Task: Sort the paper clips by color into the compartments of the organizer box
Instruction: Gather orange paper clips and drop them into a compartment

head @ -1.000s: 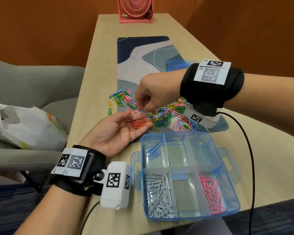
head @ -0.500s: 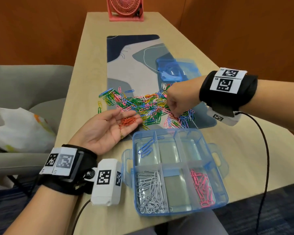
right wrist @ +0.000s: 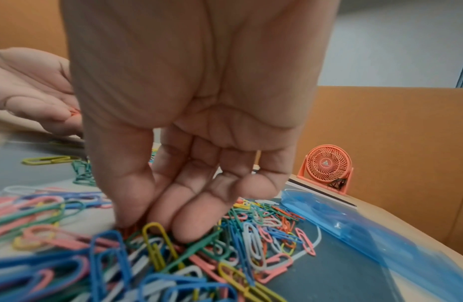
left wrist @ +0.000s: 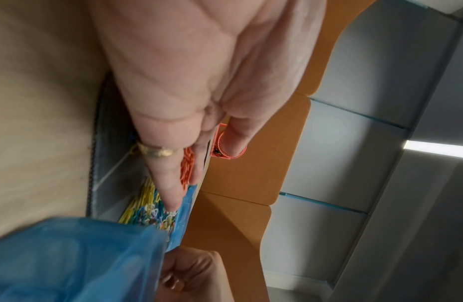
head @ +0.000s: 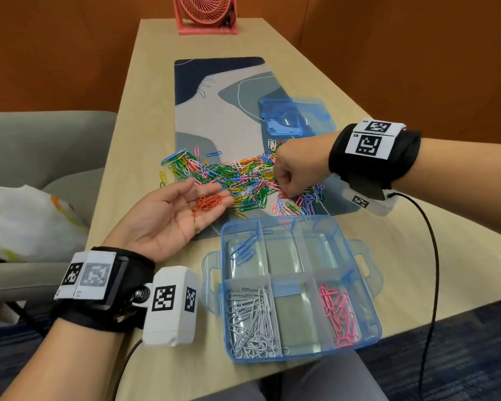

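A heap of mixed-colour paper clips (head: 243, 180) lies on the desk mat. My left hand (head: 206, 195) is held palm up beside it, fingers straight, with a small bunch of orange clips (head: 209, 202) lying on them; the left wrist view shows these orange clips (left wrist: 186, 169) too. My right hand (head: 287, 193) reaches down into the right end of the heap, thumb and fingertips (right wrist: 127, 216) pinched on an orange clip. The blue organizer box (head: 370, 322) sits near the front edge, holding white clips (head: 252, 322), pink clips (head: 339, 314) and a few blue clips (head: 243, 250).
The box's blue lid (head: 297, 117) lies on the patterned mat (head: 214, 111) behind the heap. A pink fan (head: 206, 13) stands at the table's far end. A white bag (head: 26, 221) rests on the grey chair at left. A black cable (head: 434, 256) hangs from my right wrist.
My right hand moved from above the left palm to the right end of the heap and lowered its fingertips into the clips. The left hand kept its orange clips.
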Demonstrator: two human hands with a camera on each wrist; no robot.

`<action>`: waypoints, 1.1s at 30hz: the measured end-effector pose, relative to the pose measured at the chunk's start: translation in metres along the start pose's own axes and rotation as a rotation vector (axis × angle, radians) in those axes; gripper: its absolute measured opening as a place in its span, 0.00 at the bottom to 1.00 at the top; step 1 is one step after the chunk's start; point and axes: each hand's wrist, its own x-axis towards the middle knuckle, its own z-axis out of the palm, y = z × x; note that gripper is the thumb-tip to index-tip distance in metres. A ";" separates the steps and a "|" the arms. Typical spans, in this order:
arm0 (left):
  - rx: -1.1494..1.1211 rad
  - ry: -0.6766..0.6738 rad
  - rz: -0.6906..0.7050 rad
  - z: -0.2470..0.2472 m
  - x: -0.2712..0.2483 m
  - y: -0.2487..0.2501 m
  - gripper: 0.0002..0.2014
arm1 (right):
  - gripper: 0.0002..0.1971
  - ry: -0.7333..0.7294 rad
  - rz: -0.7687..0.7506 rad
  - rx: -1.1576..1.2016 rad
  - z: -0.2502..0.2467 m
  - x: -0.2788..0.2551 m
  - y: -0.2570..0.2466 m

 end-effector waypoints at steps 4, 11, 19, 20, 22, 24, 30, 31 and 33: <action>-0.021 -0.047 0.014 -0.004 -0.004 0.005 0.42 | 0.07 -0.005 0.002 0.035 -0.001 -0.002 0.000; -0.075 -0.083 0.008 0.004 -0.008 0.002 0.40 | 0.06 0.076 -0.023 0.194 -0.020 -0.008 -0.006; -0.105 -0.005 -0.025 0.021 -0.009 -0.003 0.23 | 0.08 0.148 -0.240 0.389 -0.043 -0.006 -0.046; -0.107 -0.008 -0.031 0.022 -0.009 -0.004 0.22 | 0.07 0.143 -0.265 0.395 -0.044 -0.005 -0.051; -0.107 -0.008 -0.040 0.022 -0.010 -0.004 0.22 | 0.08 0.131 -0.292 0.389 -0.044 -0.003 -0.058; -0.107 -0.011 -0.045 0.023 -0.010 -0.005 0.22 | 0.09 0.130 -0.289 0.356 -0.043 -0.001 -0.057; -0.108 -0.005 -0.031 0.022 -0.009 -0.005 0.23 | 0.07 0.109 -0.130 0.088 -0.033 -0.001 -0.026; -0.108 -0.006 -0.031 0.021 -0.009 -0.004 0.23 | 0.06 0.070 -0.099 0.042 -0.028 -0.001 -0.021; -0.101 -0.011 -0.029 0.020 -0.010 -0.004 0.22 | 0.05 -0.002 -0.050 -0.013 -0.017 -0.002 -0.011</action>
